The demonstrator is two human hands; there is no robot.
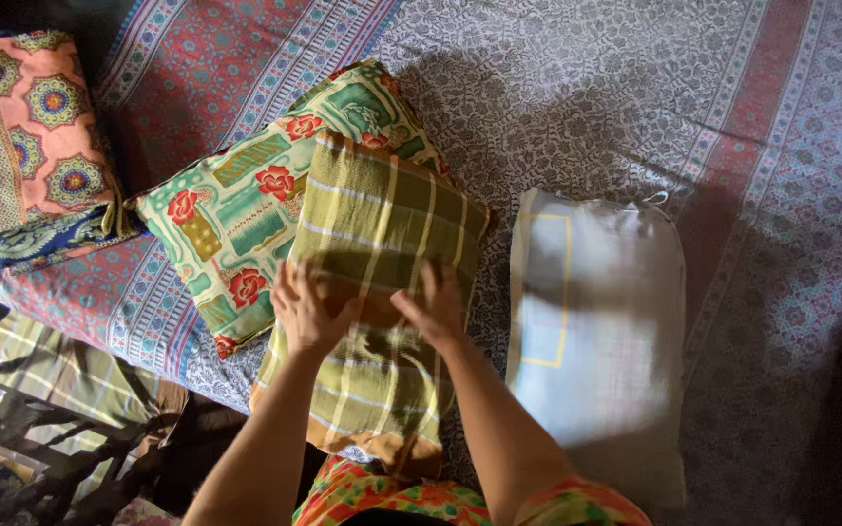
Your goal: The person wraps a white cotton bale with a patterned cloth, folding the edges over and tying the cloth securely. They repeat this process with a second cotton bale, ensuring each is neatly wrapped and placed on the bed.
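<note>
— Striped pillow (372,292), green and yellow with an orange band at the near end: lying lengthwise on the bed (635,88), under both hands.

— And the hands?

— Left hand (306,310) flat on the striped pillow, fingers spread, palm down. Right hand (433,304) just beside it, likewise flat and spread. Neither clenched, neither gripping; pressing or resting on the cloth, cannot tell which. A little blurred, both.

— Anything under the striped pillow?

— Yes, partly: flowered pillow (246,214), green with red blossoms, tilted, sticking out to the left of the striped pillow and beyond its far end. Touching, with the striped pillow overlapping its right edge.

— To the right of the striped pillow?

— White pillow (596,331), pale with a thin yellow square outline, lying parallel, just beside the striped pillow, a narrow strip of patterned sheet showing between. Half in sunlight, half in shadow.

— Further left?

— Pink cushion (41,127) with round medallions, well apart from the striped pillow, past the flowered pillow, at the bed's far left corner. Blue paisley cloth (51,239) tucked beneath its near edge.

— Near end of the striped pillow?

— Hanging slightly over the bed's edge, close to a bright flowered garment (392,497) worn by the person.
</note>
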